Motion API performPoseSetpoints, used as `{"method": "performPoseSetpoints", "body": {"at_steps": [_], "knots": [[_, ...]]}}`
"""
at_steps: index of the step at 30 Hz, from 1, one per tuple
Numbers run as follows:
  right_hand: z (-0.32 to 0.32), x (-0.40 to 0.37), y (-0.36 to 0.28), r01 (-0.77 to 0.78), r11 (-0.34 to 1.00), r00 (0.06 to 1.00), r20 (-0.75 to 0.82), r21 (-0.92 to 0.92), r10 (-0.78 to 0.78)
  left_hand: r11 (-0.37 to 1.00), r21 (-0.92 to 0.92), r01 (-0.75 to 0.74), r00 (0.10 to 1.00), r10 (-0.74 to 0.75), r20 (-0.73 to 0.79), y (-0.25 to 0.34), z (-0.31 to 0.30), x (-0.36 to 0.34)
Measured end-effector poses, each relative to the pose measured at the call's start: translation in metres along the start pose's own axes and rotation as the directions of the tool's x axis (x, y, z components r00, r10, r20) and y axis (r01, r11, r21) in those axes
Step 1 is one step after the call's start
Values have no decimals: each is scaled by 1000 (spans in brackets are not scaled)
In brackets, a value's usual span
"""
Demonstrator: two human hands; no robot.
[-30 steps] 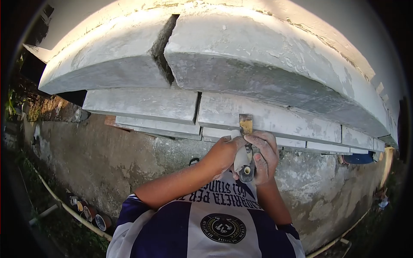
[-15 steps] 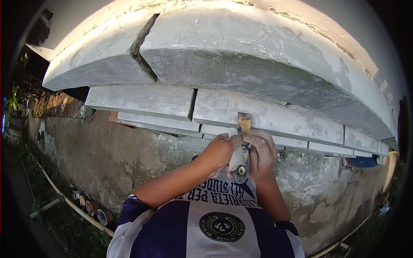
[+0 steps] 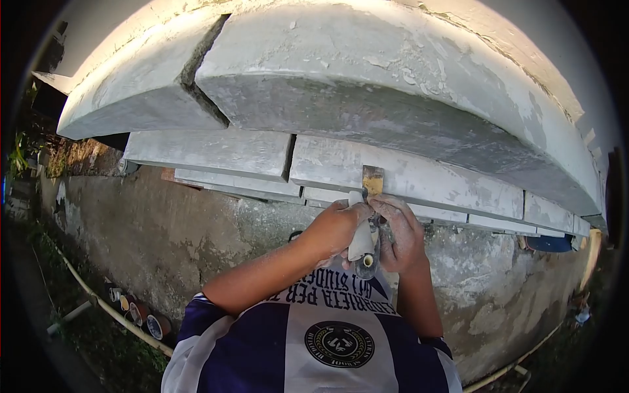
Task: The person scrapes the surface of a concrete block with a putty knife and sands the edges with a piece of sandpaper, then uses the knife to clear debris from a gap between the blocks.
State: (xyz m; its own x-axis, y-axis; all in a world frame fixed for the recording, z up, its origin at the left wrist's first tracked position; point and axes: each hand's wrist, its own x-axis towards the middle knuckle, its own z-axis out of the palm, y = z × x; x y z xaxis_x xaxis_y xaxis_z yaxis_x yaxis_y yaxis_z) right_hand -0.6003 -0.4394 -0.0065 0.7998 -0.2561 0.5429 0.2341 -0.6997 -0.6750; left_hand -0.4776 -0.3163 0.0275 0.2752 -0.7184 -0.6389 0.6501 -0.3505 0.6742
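Note:
My left hand [image 3: 341, 229] is closed round a folded pale sheet [image 3: 360, 241], in front of my chest. Right beside it, the fingers of my right hand [image 3: 398, 234] pinch a putty knife [image 3: 373, 181] just below its blade. The blade is stained yellow-brown and points up, in front of the pale ledge [image 3: 452, 187]. Its dark handle, with a hole at the end, hangs down between my two hands, partly hidden by the sheet and fingers.
Stepped pale blocks [image 3: 262, 62] with dark gaps curve overhead. Behind and below runs a stained wall [image 3: 157, 223]. Several small pots [image 3: 158, 325] stand at the lower left, near a long pole [image 3: 111, 311]. A dark blue object [image 3: 549, 244] shows under the ledge at right.
The view has shifted slightly, and the blocks sit a little further left. My right hand's fingers have shifted slightly on the knife; both hands keep their holds.

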Motion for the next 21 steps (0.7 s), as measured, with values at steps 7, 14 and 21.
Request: {"method": "performPoseSetpoints", "body": {"at_steps": [7,14,21], "knots": [[3,3,8,-16,996,999,-35,-87,13,999,-7,39,997,-40,-67,-3,6,3],[19,-2,-6,-641,668,673,-143,377,726,998,60,15,994,-8,-106,-4,7,2],[26,6,-8,-723,358,498,86,591,863,996,93,1,993,10,-120,-7,10,2]]}}
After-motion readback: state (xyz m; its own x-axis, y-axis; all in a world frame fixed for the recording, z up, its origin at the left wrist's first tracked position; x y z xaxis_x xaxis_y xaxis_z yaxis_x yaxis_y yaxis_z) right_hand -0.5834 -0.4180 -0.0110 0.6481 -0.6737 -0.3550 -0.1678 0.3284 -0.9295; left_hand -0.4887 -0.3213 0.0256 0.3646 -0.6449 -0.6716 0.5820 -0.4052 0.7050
